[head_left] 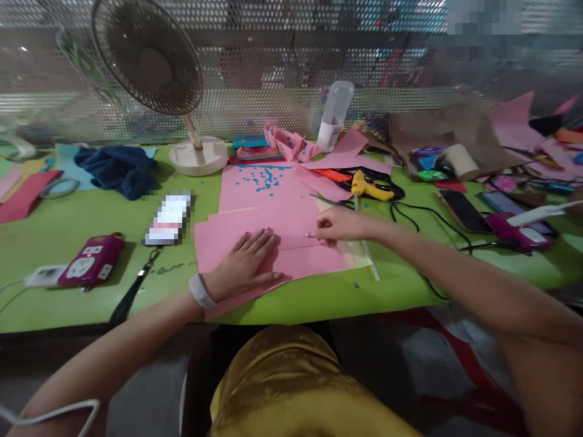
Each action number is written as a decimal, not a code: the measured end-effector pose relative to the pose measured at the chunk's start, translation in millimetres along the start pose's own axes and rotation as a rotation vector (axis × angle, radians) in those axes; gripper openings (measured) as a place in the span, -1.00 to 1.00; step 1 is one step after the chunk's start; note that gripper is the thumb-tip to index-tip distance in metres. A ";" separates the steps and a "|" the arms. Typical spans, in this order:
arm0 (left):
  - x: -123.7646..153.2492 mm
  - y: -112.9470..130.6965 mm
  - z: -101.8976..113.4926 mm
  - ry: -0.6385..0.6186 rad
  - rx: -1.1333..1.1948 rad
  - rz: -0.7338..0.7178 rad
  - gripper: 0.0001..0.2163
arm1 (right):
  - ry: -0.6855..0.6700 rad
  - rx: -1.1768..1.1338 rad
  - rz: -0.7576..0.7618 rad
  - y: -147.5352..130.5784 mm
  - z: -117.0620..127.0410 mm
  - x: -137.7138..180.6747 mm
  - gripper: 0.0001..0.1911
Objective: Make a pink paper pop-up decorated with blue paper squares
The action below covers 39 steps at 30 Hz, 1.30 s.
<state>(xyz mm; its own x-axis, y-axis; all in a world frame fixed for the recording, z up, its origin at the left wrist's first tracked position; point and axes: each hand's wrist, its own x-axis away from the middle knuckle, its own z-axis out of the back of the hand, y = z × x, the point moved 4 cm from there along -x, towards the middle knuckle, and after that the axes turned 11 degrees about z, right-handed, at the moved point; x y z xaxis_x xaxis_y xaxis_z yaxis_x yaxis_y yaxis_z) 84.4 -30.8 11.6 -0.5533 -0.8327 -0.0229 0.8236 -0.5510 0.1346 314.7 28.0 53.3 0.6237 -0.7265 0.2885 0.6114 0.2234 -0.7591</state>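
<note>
My left hand [243, 262] lies flat with fingers spread on a pink paper sheet [291, 230] on the green table [68, 212]. A white band is on that wrist. My right hand [339, 226] is closed in a pinch at the sheet's right part, holding a thin pen-like thing whose tip touches the paper. A clear ruler [370, 255] lies just under the right hand. Small blue paper dots [264, 177] are scattered on the pink paper farther back.
A white desk fan [155, 67] stands at the back left beside a dark blue cloth [116, 170]. A yellow glue gun [368, 188] with black cord, scissors [330, 200], a phone [168, 220], a purple power strip [91, 261] and more phones [464, 209] lie around. A metal mesh screen closes the back.
</note>
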 end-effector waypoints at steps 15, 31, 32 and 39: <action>-35.2 3.4 16.4 -0.295 0.444 0.445 -0.49 | -0.109 0.010 -0.038 12.3 -43.3 -38.5 -0.53; 0.6 -79.7 13.9 -0.640 0.650 0.685 -0.52 | -0.114 -0.019 -0.017 19.6 -44.9 -39.2 -0.59; 6.1 -86.5 15.5 -0.640 0.641 0.697 -0.51 | -0.110 -0.020 -0.019 19.5 -45.1 -39.3 -0.59; 31.9 -123.4 37.4 -0.614 0.464 0.761 -0.49 | -0.116 -0.032 -0.006 18.4 -45.9 -39.8 -0.61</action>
<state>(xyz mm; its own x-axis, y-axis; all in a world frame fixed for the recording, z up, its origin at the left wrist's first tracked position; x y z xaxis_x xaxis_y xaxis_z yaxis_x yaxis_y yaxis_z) -39.5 12.8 31.3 0.0091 -0.7063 0.7078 0.9211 0.2814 0.2690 278.8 31.2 1.0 0.6732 -0.6472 0.3577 0.6008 0.1967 -0.7748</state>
